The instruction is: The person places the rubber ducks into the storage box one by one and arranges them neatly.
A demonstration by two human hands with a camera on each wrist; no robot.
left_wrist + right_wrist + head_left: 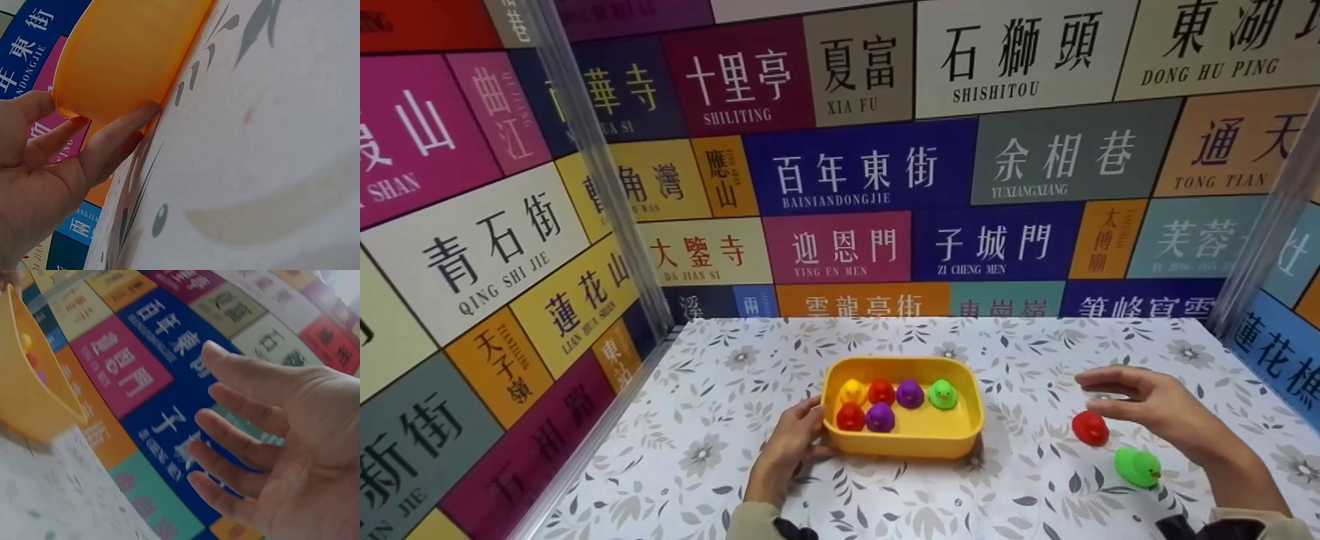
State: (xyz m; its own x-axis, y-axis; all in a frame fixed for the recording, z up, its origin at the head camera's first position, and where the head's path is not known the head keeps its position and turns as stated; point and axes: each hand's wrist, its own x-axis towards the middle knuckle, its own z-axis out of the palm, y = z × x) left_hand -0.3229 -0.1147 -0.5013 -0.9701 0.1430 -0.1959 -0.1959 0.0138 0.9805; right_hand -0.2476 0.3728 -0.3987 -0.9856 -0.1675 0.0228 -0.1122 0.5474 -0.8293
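A yellow plastic tub sits on the table, with small rubber ducks inside in yellow, red, purple and green. My left hand holds the tub's left end; in the left wrist view, its thumb is at the rim and its fingers lie along the outer wall. To the right of the tub, my right hand hovers with fingers apart, holding nothing. Just below its fingertips lies a red duck, and a green duck lies nearer me.
The table wears a white cloth with grey leaf and flower prints. Colourful panels with place names rise behind and at the sides. Clear corner posts stand at the table's back corners.
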